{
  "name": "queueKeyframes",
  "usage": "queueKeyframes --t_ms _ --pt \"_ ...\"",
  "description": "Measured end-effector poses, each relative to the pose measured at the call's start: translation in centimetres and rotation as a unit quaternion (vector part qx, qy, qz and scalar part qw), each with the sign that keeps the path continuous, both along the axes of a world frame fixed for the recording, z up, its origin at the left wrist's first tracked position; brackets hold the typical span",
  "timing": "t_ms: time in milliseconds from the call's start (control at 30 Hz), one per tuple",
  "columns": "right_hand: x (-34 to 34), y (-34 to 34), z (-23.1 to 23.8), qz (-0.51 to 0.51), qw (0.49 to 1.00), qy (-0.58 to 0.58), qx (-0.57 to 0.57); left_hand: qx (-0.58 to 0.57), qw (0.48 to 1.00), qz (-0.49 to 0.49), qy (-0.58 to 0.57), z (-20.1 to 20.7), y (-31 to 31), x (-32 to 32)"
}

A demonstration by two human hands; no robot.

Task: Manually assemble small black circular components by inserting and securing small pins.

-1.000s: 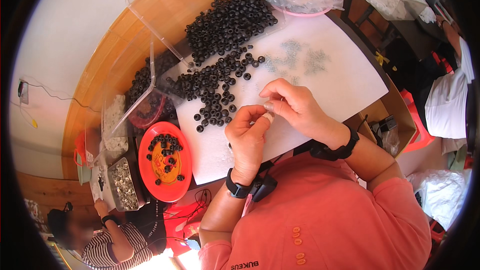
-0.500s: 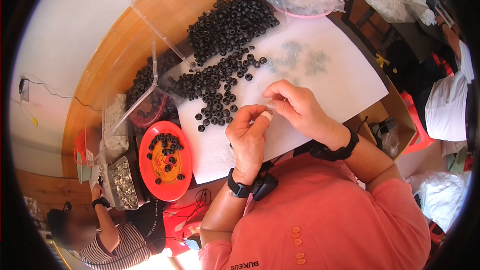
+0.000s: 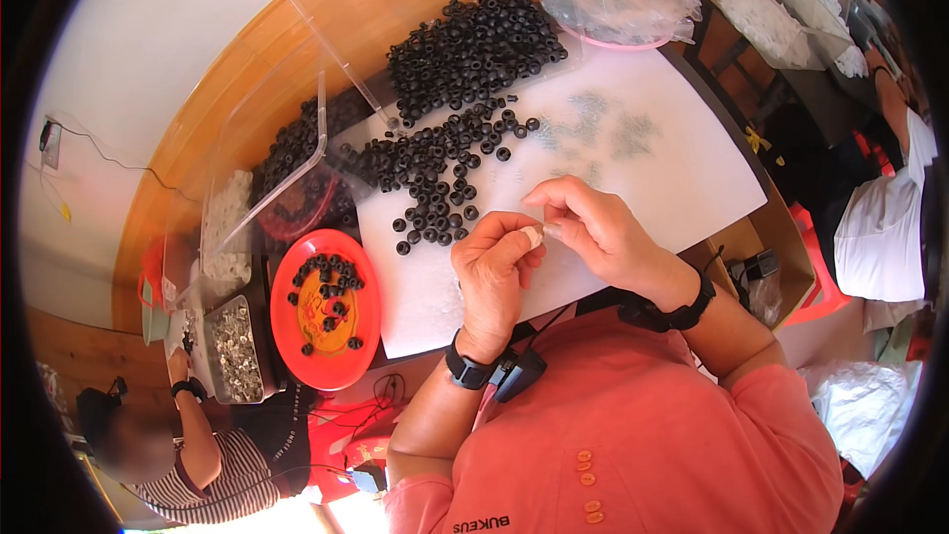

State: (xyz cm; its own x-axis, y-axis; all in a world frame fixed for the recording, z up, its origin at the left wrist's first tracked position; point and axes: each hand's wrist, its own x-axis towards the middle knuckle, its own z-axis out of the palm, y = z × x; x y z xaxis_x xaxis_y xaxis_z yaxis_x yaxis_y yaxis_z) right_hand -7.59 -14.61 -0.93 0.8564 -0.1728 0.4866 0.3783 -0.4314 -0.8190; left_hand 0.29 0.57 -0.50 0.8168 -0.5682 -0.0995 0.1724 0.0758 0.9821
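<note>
Close together over the front of the white sheet (image 3: pixel 682 158), my two hands meet at the fingertips. My left hand (image 3: pixel 489 272) is closed in a pinch, with something pale at the tip of its thumb; whether this is a finger cover or a held piece, I cannot tell. My right hand (image 3: pixel 603 237) has its thumb and fingers bent together against the left fingertips. Anything between them is too small to make out. Beyond the left hand lie loose small black round parts with holes (image 3: pixel 435 208), spreading from a large heap (image 3: pixel 474 44).
Left of the sheet, a red oval plate (image 3: pixel 287 336) holds several black parts. Tiny grey pieces (image 3: pixel 588 124) are scattered on the sheet. Clear plastic bins (image 3: pixel 321 89) stand behind. A metal tray (image 3: pixel 259 376) lies near a person at left; another person sits at right.
My right hand has come slightly lower and its fingertips now sit closer against the left ones. The left hand stays pinched. The whole view has shifted a little.
</note>
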Motion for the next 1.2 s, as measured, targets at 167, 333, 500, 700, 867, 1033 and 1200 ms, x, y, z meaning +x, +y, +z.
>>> queueKeyframes --t_ms 167,333,500,700,867,1033,1200 --pt "-0.1 0.0 0.2 0.008 1.0 -0.002 0.028 -0.019 0.999 -0.007 0.046 -0.1 0.1 -0.2" --pt "0.1 0.4 0.0 -0.02 0.998 -0.001 0.06 -0.055 0.998 0.006 0.037 -0.4 -0.1 -0.5" --pt "0.1 0.3 0.2 -0.022 0.993 0.025 0.111 -0.055 0.997 0.011 -0.048 0.0 -0.4 -1.5" --pt "0.2 -0.4 0.2 0.011 0.989 0.048 0.138 -0.028 0.996 -0.021 -0.082 0.2 0.2 -1.2" --pt "0.0 -0.2 0.5 0.009 1.0 -0.005 0.011 -0.029 0.997 -0.023 0.068 0.5 0.2 -0.2" --pt "0.1 -0.1 0.4 -0.012 1.0 -0.008 -0.002 -0.017 0.997 -0.025 0.069 0.8 0.1 -0.3" --pt "0.1 -0.4 0.7 0.013 0.996 0.048 0.076 0.033 0.968 0.007 -0.25 -0.1 0.4 -1.3"
